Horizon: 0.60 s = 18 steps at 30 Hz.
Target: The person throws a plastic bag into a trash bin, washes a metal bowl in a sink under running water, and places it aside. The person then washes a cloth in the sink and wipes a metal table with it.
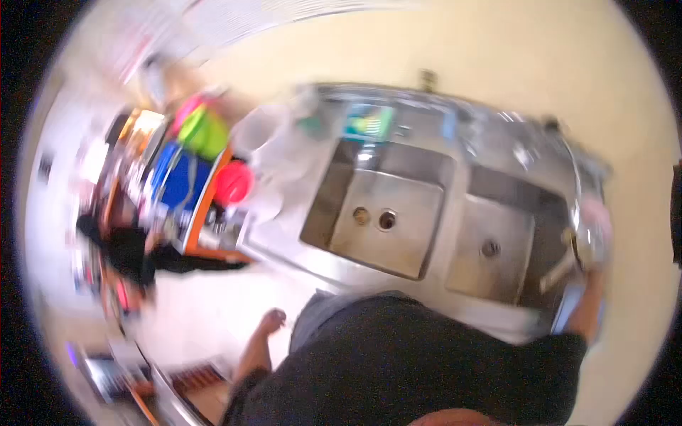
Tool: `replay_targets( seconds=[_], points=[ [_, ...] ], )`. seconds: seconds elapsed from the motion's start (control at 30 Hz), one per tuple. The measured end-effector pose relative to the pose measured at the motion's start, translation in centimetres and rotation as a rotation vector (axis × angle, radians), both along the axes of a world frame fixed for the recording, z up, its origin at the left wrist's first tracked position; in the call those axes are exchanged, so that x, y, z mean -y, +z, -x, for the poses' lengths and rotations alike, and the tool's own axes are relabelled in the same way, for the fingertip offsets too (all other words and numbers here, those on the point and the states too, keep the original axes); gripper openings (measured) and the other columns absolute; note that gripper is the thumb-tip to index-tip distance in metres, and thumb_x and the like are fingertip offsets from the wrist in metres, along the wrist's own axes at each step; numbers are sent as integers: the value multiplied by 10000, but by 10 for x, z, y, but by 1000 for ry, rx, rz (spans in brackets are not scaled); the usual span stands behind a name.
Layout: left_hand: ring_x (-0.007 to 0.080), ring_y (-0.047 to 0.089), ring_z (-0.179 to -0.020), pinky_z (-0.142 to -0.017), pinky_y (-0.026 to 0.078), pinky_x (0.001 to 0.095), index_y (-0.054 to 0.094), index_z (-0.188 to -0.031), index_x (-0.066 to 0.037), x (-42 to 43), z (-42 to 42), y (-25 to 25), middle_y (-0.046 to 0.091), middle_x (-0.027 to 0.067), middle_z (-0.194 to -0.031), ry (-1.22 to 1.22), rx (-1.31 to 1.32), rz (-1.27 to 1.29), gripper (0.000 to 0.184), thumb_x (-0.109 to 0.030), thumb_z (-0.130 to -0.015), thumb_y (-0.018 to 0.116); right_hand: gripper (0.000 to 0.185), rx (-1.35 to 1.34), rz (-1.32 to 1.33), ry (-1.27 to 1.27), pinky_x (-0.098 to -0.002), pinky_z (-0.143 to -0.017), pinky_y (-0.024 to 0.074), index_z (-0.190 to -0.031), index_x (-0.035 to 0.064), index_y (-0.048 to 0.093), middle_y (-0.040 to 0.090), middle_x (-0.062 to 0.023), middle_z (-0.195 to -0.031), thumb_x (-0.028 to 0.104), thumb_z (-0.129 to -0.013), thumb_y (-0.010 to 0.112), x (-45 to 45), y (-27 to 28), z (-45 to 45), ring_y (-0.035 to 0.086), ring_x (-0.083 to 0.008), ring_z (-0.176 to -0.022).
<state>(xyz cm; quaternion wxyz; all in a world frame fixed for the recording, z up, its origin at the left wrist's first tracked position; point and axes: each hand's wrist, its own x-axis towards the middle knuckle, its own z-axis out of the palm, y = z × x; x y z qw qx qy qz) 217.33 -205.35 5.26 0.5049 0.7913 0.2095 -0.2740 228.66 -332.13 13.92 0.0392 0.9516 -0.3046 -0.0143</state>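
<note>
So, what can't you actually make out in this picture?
All in the head view:
- Right hand: motion blur hides whether it grips or merely touches the things beside it.
- Left hand: too small and blurred to tell whether it holds anything.
- Round brownish thing beside the left basin's drain: too small and blurred to name.
- Person in black: blur hides what their hands are doing.

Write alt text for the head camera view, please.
A person in a dark shirt stands at a two-basin metal sink, right hand by blurred items at its right end, left hand away from it. Bright-coloured items crowd the left.
</note>
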Motion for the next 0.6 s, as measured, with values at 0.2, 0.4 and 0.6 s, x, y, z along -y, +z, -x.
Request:
replay_targets(
  seconds=[0.2,0.4,0.6],
  points=[
    [222,738,-800,-659,591,348,673,-1058,8,15,25,-18,728,143,-935,125,-70,14,318,-273,-911,668,537,329,-152,-127,-431,-979,513,-1331,1,539,565,-192,-1328,283,-892,665,-49,55,-7,600,-310,-1165],
    [222,743,-802,-637,580,355,677,-1101,-55,30,52,-7,741,143,-949,227,-151,-156,385,-379,-895,675,515,1036,-392,-152,-419,-986,517,-1358,5,499,525,-181,-1358,219,-910,639,-112,128,5,595,-301,-1158],
    [213,732,-791,-687,587,363,709,-1118,-60,12,67,-63,745,138,-957,256,-165,-131,366,-335,-878,673,412,1286,-827,299,-381,-971,523,-1340,-9,485,517,-158,-1325,120,-957,562,-280,193,-83,574,-270,-1161]
  ],
)
